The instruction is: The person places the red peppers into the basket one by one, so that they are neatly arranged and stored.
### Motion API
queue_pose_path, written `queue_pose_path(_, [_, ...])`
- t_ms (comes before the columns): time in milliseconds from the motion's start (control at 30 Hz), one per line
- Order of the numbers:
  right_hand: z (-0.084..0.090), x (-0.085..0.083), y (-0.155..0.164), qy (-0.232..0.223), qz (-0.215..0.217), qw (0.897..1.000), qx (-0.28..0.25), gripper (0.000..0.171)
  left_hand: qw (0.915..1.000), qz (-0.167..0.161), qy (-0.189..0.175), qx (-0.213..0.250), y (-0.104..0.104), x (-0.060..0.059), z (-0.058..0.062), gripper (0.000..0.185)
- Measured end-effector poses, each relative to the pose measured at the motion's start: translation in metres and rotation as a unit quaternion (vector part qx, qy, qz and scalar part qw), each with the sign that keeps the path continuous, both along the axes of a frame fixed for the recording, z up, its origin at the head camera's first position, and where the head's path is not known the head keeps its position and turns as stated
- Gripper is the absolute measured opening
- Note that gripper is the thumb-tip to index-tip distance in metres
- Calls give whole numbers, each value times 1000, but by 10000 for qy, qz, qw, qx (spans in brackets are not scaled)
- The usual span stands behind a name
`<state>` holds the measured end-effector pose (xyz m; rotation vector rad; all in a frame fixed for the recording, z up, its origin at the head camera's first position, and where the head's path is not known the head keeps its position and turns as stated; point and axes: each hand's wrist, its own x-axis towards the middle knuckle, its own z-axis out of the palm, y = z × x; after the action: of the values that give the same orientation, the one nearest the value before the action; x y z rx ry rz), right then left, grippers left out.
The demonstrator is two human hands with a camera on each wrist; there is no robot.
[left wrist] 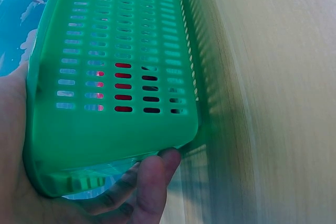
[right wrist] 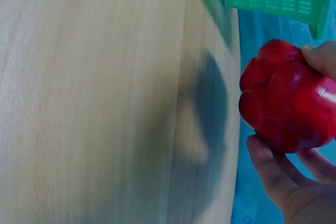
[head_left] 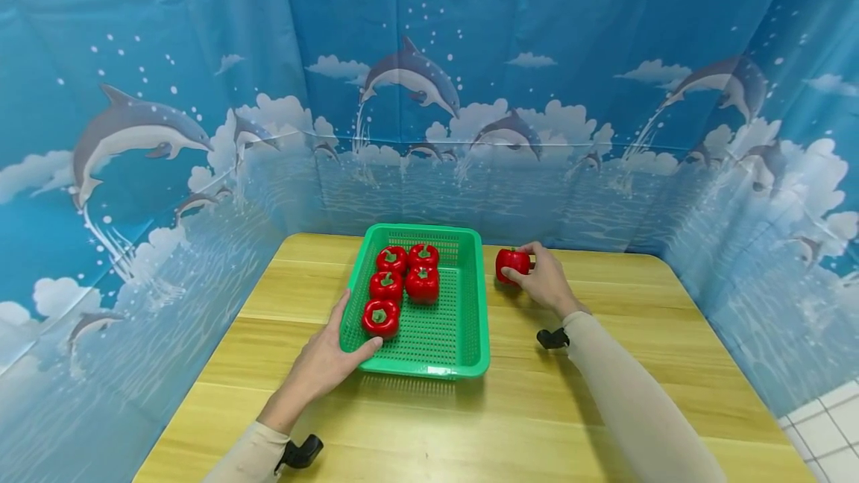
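From above, five red peppers (head_left: 401,282) already sit in the green basket (head_left: 470,304). I'd say one is left: the sixth pepper (head_left: 512,263), gripped in the right hand (head_left: 546,279) just beside the basket.

The left wrist view shows the left hand (left wrist: 79,198) clasping the basket's near corner.

The right wrist view shows fingers (right wrist: 270,171) curled round the pepper above the wooden table (right wrist: 105,98).

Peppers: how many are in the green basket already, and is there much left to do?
Five red peppers already sit in the green basket. The right hand holds a sixth pepper just beside the basket, over the wooden table. The left hand holds the basket's near corner. That sixth pepper is the only one outside the basket.
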<state>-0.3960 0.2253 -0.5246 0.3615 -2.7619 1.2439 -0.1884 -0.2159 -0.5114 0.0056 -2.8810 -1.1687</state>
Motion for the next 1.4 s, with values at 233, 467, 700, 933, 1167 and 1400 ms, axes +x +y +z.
queue_pose_path(233, [8,7,0,166,79,9998,-57,60,10000,11,-2,-38,0,1,0,116])
queue_pose_path(467, [19,15,-2,268,152,9994,-166,59,10000,4,-1,-54,0,-1,0,117])
queue_pose_path(700, [27,20,-4,400,227,9989,-107,69,10000,-10,10,-41,0,-1,-1,118])
queue_pose_path(933, [37,24,-7,578,335,9978,-41,77,10000,-20,-6,-43,0,1,1,118])
queue_pose_path(1167, [43,29,-8,716,333,9968,132,75,10000,-28,-2,-52,1,2,1,117])
queue_pose_path(1400, [51,35,-11,840,350,9955,255,76,10000,-16,14,-61,1,2,1,117])
